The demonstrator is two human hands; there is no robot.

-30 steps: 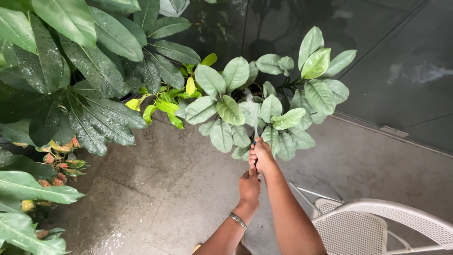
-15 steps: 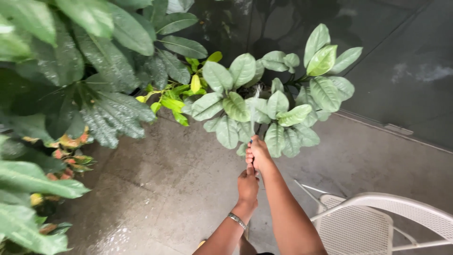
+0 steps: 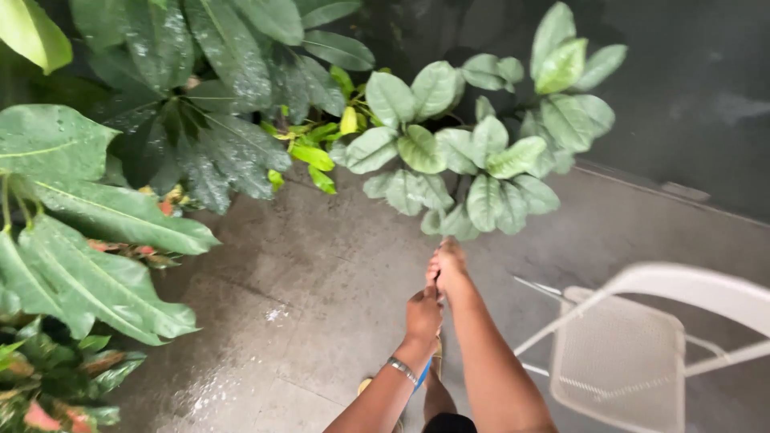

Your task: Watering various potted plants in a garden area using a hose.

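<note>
Over the wet floor (image 3: 265, 321) | right hand (image 3: 447, 269) and left hand (image 3: 423, 313) closed on a thin blue hose (image 3: 423, 373), one ahead of the other | spray seen earlier now indiscernible | pale-leaved plant (image 3: 473, 152) farther ahead than before | white chair (image 3: 642, 353) at right

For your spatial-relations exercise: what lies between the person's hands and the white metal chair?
In the head view, only bare wet concrete floor lies between the right hand and the white chair; the person's forearm runs alongside.
</note>
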